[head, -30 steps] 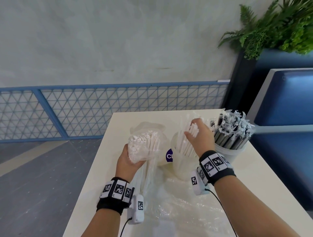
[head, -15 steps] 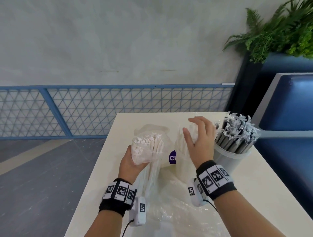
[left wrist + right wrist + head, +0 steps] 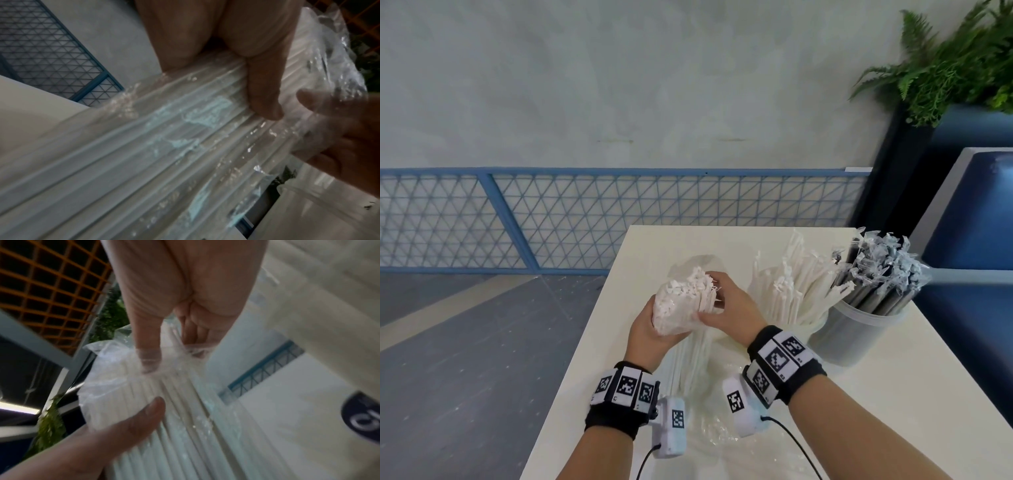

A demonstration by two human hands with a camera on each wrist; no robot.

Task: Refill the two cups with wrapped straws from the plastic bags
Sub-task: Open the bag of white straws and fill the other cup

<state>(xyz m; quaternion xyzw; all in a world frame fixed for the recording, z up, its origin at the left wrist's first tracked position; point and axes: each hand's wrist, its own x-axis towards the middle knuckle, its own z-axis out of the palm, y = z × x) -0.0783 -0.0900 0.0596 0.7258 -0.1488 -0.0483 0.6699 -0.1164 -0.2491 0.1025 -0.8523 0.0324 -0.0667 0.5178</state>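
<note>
The left hand [image 3: 650,330] holds a plastic bag [image 3: 681,308] of white wrapped straws [image 3: 690,291] from below and from the left side. Its fingers are curled around the upper part of the bag, and the thumb [image 3: 265,91] presses on the front of the plastic. The bag stands almost upright over the near middle of the white table [image 3: 893,394], and its lower end goes down toward the table between the two wrists. The top of the bag is open, and the torn paper ends of the straws stick out there.

The right hand [image 3: 729,308] is at the right side of the same bag, near its top. Its thumb and fingers are bent around the mouth of the bag and touch the plastic and the straw ends; in the right wrist view the thumb [image 3: 148,353] lies behind the thin plastic. I cannot tell if it pinches only the plastic or also some straws.

To the right of the hands stands a white cup [image 3: 811,325] with many white wrapped straws [image 3: 791,287] in it, and they lean out like a fan. Just beside it, further right, stands a clear cup [image 3: 856,335] full of dark straws in clear wrappers [image 3: 876,270].

More loose clear plastic [image 3: 715,435] lies on the near part of the table, between the forearms. Behind the table there is a blue mesh fence [image 3: 619,212] and a grey wall, and a green plant [image 3: 955,61] is at the far right.
</note>
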